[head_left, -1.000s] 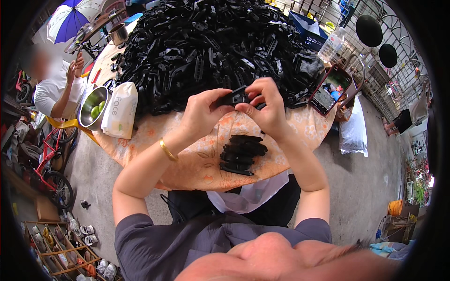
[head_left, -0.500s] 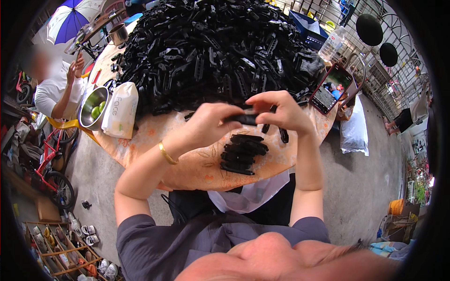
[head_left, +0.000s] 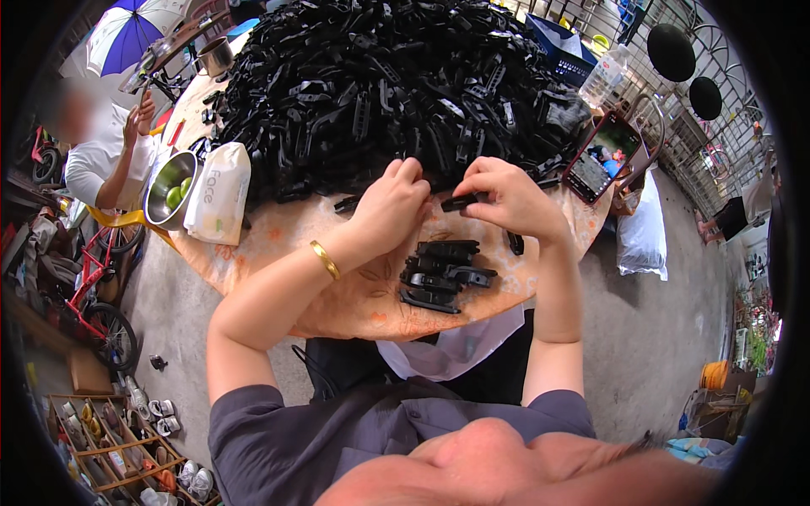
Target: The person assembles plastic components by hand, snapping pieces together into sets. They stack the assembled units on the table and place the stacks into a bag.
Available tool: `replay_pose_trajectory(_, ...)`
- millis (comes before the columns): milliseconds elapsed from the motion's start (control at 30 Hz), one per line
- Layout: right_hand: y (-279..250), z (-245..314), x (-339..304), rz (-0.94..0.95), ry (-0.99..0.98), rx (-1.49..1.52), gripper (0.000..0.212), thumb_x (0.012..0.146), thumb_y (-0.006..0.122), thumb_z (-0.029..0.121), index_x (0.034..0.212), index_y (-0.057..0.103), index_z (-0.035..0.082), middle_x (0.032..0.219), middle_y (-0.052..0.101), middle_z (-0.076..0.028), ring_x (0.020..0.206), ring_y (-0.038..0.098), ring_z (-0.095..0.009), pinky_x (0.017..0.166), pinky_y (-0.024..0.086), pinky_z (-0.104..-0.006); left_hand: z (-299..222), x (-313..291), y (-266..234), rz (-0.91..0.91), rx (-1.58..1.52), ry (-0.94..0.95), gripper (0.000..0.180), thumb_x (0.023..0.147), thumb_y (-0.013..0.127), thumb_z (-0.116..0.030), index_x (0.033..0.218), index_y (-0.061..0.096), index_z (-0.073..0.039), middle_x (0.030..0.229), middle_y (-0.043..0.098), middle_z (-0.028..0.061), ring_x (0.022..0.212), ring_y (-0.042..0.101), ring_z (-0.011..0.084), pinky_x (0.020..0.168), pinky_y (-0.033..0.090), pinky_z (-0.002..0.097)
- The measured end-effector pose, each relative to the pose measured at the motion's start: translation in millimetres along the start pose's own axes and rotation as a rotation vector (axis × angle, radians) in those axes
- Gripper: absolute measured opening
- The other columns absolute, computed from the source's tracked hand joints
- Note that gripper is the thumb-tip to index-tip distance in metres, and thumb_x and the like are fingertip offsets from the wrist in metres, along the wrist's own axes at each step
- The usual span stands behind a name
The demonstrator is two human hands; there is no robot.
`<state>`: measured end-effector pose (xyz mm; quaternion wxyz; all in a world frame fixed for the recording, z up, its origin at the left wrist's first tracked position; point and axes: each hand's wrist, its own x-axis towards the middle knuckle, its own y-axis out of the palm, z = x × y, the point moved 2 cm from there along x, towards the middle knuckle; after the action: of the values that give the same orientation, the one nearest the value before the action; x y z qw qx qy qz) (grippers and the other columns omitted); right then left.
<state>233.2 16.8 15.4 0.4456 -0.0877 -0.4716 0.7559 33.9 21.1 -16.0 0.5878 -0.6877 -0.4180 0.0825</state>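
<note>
A large heap of black plastic parts (head_left: 354, 93) covers the far side of the table. My right hand (head_left: 516, 201) pinches one black plastic part (head_left: 461, 202) between thumb and fingers, just in front of the heap. To its left, my left hand (head_left: 392, 207) is closed at the heap's front edge, fingers curled downward. Whatever its fingertips grip is hidden from view. Nearer me, a small stack of black plastic pieces (head_left: 439, 274) lies on the cloth, with one piece sticking out to the right.
An orange patterned cloth (head_left: 278, 287) covers the table. At left stand a metal bowl (head_left: 159, 202) with green fruit and a tissue pack (head_left: 218, 198). A propped phone (head_left: 601, 158), a plastic bottle (head_left: 604, 76) and a blue basket (head_left: 557, 59) are at right. Another person (head_left: 101, 164) sits at left.
Both hands were together around a black piece; now they are apart. My left hand has gone to the heap's edge. A piece has been added to the near stack's right side.
</note>
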Motion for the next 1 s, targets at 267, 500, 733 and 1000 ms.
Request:
replay_pose_trajectory(267, 11, 6, 8, -0.16, 0.102, 0.48, 0.026, 0.077, 0.07, 0.002, 0.101, 0.059, -0.001, 0.085, 0.063, -0.005, 0.08, 0.062, -0.01, 0.071, 0.05, -0.0262, -1, -8, -4, -0.06, -0.038, -0.258, 0.022, 0.079, 0.064, -0.011, 0.099, 0.06, -0.005, 0.096, 0.056, 0.0129, 0.097, 0.054, 0.0314, 0.083, 0.046, 0.0389)
replay_pose_trajectory(500, 18, 10, 16, -0.17, -0.087, 0.316, 0.022, 0.074, 0.073, 0.002, 0.093, 0.063, 0.002, 0.085, 0.062, -0.003, 0.081, 0.061, -0.009, 0.072, 0.05, -0.0238, 2, -6, -10, -0.009, -0.065, -0.156, 0.028, 0.077, 0.063, -0.004, 0.105, 0.06, -0.007, 0.086, 0.058, 0.0111, 0.095, 0.054, 0.0324, 0.084, 0.046, 0.0379)
replay_pose_trajectory(733, 26, 5, 17, -0.32, -0.024, 0.393, 0.026, 0.069, 0.078, 0.007, 0.093, 0.067, 0.004, 0.09, 0.065, -0.005, 0.082, 0.061, -0.014, 0.073, 0.05, -0.0283, 13, -4, -15, 0.038, -0.987, -0.488, 0.028, 0.083, 0.06, -0.001, 0.111, 0.058, 0.003, 0.095, 0.065, 0.0077, 0.086, 0.063, 0.0139, 0.076, 0.052, 0.0262)
replay_pose_trajectory(1000, 21, 15, 17, -0.381, -0.262, 0.028, 0.026, 0.067, 0.077, 0.006, 0.09, 0.066, 0.004, 0.091, 0.065, -0.009, 0.086, 0.061, -0.025, 0.075, 0.05, -0.0331, 12, -7, -15, 0.015, -1.315, -0.563, 0.037, 0.084, 0.066, -0.004, 0.118, 0.056, 0.006, 0.103, 0.065, 0.0109, 0.089, 0.063, 0.0128, 0.082, 0.052, 0.0246)
